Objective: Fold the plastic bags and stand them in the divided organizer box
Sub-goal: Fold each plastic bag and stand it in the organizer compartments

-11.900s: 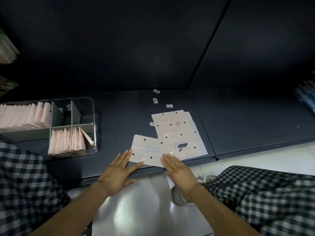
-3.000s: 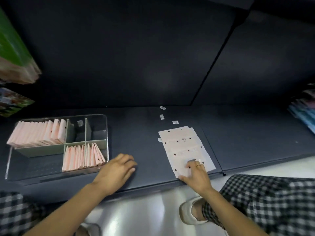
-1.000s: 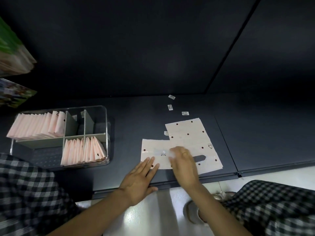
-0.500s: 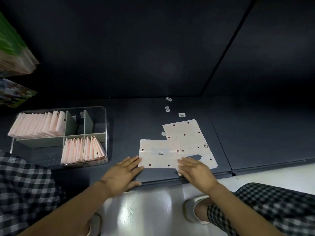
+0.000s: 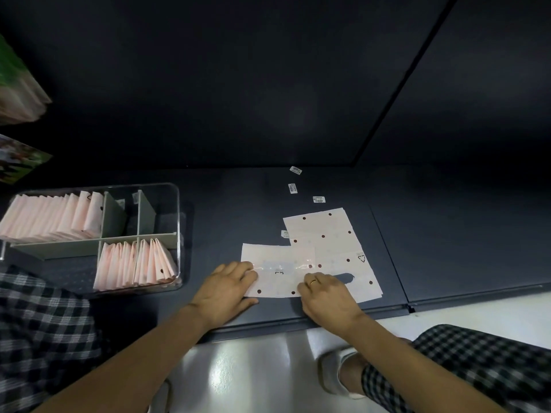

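A pale pink plastic bag (image 5: pixel 280 271) with dark dots lies flat near the front edge of the dark shelf (image 5: pixel 447 248), turned crosswise so its length runs left to right. Its right end overlaps the near left part of a small stack of unfolded bags (image 5: pixel 325 234), whose handle cut-out (image 5: pixel 344 277) shows just beyond the right hand.

The left hand (image 5: pixel 226 290) rests on the bag's left end, fingers (image 5: pixel 244 271) loosely bent and lying on the plastic, gripping nothing. The right hand (image 5: pixel 325 296), with a ring on one finger, lies on the bag's near right corner, fingers down against the film. Whether a fingertip has an edge pinched, I cannot tell. With a hand at each end, the slippery film seems to be held taut and square, probably so that the first crease runs straight along its length.

The clear divided organizer box (image 5: pixel 179 210) sits at the left of the shelf, well apart from the bag. Folded bags stand on edge in its far left compartment (image 5: pixel 56 216) and fill the near right ones (image 5: pixel 137 263); the two narrow far compartments look empty. Standing upright lets each packet be seen and pulled out singly.

A few small labels (image 5: pixel 318 199) lie toward the back of the shelf.
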Demonstrator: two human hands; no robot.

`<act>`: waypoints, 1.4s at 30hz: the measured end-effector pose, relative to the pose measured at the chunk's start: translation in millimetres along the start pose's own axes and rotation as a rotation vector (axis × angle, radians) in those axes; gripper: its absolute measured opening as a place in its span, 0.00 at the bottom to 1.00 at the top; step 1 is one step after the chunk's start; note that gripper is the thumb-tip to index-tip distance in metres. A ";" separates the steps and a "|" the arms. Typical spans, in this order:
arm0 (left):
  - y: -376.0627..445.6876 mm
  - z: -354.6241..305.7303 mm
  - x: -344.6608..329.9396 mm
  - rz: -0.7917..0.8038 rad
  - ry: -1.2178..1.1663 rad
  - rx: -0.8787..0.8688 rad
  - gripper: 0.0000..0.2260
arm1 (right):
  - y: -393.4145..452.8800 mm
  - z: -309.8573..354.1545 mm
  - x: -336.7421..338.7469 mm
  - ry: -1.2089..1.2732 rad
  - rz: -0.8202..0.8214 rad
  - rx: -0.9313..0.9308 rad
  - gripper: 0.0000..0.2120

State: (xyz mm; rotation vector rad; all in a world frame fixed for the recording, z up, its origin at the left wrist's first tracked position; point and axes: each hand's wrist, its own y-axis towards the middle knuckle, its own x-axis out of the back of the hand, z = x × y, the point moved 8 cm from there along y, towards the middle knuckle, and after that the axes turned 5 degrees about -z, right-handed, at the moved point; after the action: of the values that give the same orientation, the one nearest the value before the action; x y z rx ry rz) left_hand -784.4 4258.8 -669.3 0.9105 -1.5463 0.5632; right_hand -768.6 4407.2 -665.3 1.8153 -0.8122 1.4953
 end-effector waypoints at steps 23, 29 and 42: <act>27.8 -8.8 -38.2 0.181 -0.062 0.156 0.33 | 37.0 -93.5 -53.5 0.725 0.181 -0.879 0.09; 23.7 -13.0 -54.1 0.339 0.076 0.135 0.33 | 37.1 -92.4 -52.1 0.664 0.170 -0.920 0.09; 22.4 -12.2 -60.3 0.407 0.096 0.093 0.33 | 6.8 -23.7 -6.2 0.166 -0.218 -0.051 0.17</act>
State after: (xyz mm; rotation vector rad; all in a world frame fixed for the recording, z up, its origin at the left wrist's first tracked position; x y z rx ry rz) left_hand -795.2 4295.4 -722.5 0.6264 -1.6363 0.9622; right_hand -788.9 4422.3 -667.4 1.6590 -0.5480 1.4475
